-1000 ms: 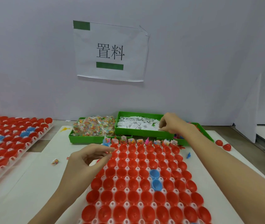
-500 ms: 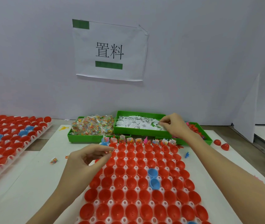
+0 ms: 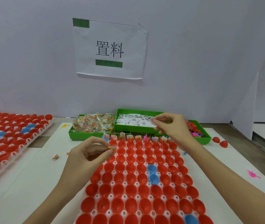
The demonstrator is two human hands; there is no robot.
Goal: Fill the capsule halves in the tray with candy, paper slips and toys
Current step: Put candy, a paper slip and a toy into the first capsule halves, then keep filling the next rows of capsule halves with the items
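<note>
- Red plastic capsule halves (image 3: 130,178), with a few blue ones (image 3: 151,168), are seated open side up in a white tray (image 3: 125,196) that lies below and between both hands.
- A small candy packet (image 3: 111,147) is pinched between thumb and fingertips of the left hand (image 3: 86,156), just above the tray's far left corner.
- A white paper slip (image 3: 152,123) is pinched by the right hand (image 3: 171,128), which is held over the near edge of the slips bin (image 3: 129,128).
- Only the far row, just below the right hand, is seen to be filled; the rows nearer the wrists are judged empty, so the task is at an early stage.
- The step in hand is judged to be the loading of the next row: the packet is best lowered straight into the empty half beneath the left fingertips and let go only once it is inside the cup.
- The slip is best taken singly; the slips are thin, flat and light, so two may cling together.
- The packets in the candy bin (image 3: 86,136), beyond the left hand, are clear, crinkled film over coloured beads, and are likely to be slippery.
- The toys (image 3: 194,128), right of the right hand, are small, thin, spiky plastic figures, likely to tangle.
- The halves are smooth, glossy, rounded cups, so a packet dropped from a height may bounce out.
</note>
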